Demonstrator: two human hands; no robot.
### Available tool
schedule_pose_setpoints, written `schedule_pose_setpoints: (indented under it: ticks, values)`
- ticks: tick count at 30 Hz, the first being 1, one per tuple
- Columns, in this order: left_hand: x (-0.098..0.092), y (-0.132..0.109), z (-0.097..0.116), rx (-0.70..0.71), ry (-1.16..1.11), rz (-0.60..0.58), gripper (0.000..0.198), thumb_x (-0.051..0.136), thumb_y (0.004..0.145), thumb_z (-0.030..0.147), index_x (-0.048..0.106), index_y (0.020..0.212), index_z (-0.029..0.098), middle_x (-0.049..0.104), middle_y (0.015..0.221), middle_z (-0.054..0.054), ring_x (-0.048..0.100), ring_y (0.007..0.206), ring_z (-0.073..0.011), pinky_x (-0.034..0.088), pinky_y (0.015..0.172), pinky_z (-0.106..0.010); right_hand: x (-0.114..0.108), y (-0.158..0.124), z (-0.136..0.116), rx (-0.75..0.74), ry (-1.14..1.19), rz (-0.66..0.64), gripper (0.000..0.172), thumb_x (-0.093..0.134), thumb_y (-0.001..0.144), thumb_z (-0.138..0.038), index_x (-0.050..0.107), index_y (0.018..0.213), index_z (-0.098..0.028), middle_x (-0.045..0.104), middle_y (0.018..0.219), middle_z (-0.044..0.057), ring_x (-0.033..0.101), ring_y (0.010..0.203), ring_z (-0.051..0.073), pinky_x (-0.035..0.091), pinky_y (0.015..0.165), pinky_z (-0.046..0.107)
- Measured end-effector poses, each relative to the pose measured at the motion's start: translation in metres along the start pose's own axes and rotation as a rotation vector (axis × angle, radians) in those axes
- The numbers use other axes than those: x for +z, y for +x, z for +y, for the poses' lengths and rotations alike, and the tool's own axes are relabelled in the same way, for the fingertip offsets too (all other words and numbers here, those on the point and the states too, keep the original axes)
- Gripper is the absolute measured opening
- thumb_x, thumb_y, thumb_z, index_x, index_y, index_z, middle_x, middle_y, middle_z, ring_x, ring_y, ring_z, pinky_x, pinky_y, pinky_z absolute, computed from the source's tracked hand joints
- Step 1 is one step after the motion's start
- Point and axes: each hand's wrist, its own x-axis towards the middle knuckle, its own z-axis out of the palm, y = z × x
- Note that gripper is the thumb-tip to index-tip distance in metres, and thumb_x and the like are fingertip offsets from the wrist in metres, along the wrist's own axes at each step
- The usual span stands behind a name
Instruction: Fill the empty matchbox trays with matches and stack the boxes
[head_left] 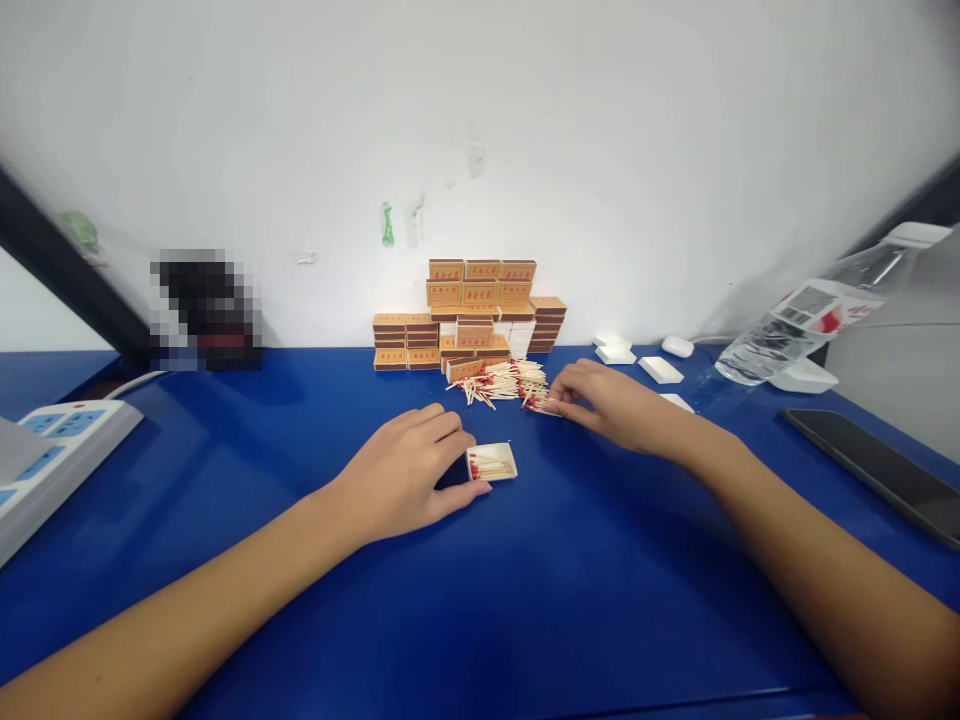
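Note:
My left hand (412,470) grips the left end of a small white matchbox tray (508,458), with the thumb along its near edge and the fingers at its far side. Several red-tipped matches (491,469) lie lengthwise in that tray. Beyond it, a loose heap of matches (502,382) is spread in front of stacked matchboxes. At the heap's right edge my right hand (592,400) is closed in a pinch on matches; how many is hidden by the fingers.
Yellow-and-brown matchboxes (480,292) are stacked against the white wall. White trays (661,370) lie to the right, near a white rounded case (678,346). Farther right are a tilted water bottle (806,310) and a phone (874,470). A power strip (71,460) sits at left on the blue table (480,620).

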Motion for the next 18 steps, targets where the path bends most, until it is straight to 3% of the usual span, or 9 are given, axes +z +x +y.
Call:
schedule_pose_setpoints:
  ticks: [4,9,13,18]
  values:
    - [0.0,0.0,0.001,-0.011,-0.012,0.001,0.035,0.065,0.101,0.046,0.073,0.109,0.013,0.071,0.096,-0.009,0.065,0.09,-0.025,0.056,0.081,-0.041,-0.006,-0.003,-0.003,-0.002,0.006,0.051,0.031,0.05,0.105,-0.046,0.057,0.085,-0.023,0.063,0.087,0.008,0.057,0.088,0.027,0.043,0.077,0.038]
    - [0.001,0.001,0.001,-0.054,-0.055,-0.023,0.033,0.068,0.099,0.046,0.074,0.108,0.014,0.071,0.096,-0.008,0.065,0.09,-0.0249,0.056,0.081,-0.041,-0.008,-0.007,-0.045,-0.043,0.163,0.064,0.033,0.05,0.108,-0.047,0.055,0.087,-0.023,0.06,0.087,0.005,0.055,0.086,0.023,0.043,0.075,0.035]
    - [0.002,0.001,0.001,-0.085,-0.084,-0.031,0.033,0.071,0.097,0.046,0.074,0.107,0.015,0.071,0.095,-0.008,0.065,0.09,-0.0247,0.056,0.082,-0.041,0.003,-0.008,-0.082,-0.136,0.259,-0.004,0.025,0.048,0.111,-0.038,0.057,0.094,-0.022,0.062,0.096,0.005,0.056,0.091,0.021,0.046,0.081,0.034]
    - [0.003,0.002,0.0,-0.099,-0.113,-0.044,0.032,0.071,0.097,0.046,0.073,0.102,0.015,0.071,0.094,-0.007,0.065,0.09,-0.0247,0.056,0.082,-0.041,0.02,-0.008,-0.093,-0.222,0.147,-0.038,0.018,0.048,0.112,-0.029,0.057,0.098,-0.02,0.063,0.101,0.006,0.056,0.094,0.022,0.046,0.086,0.037]
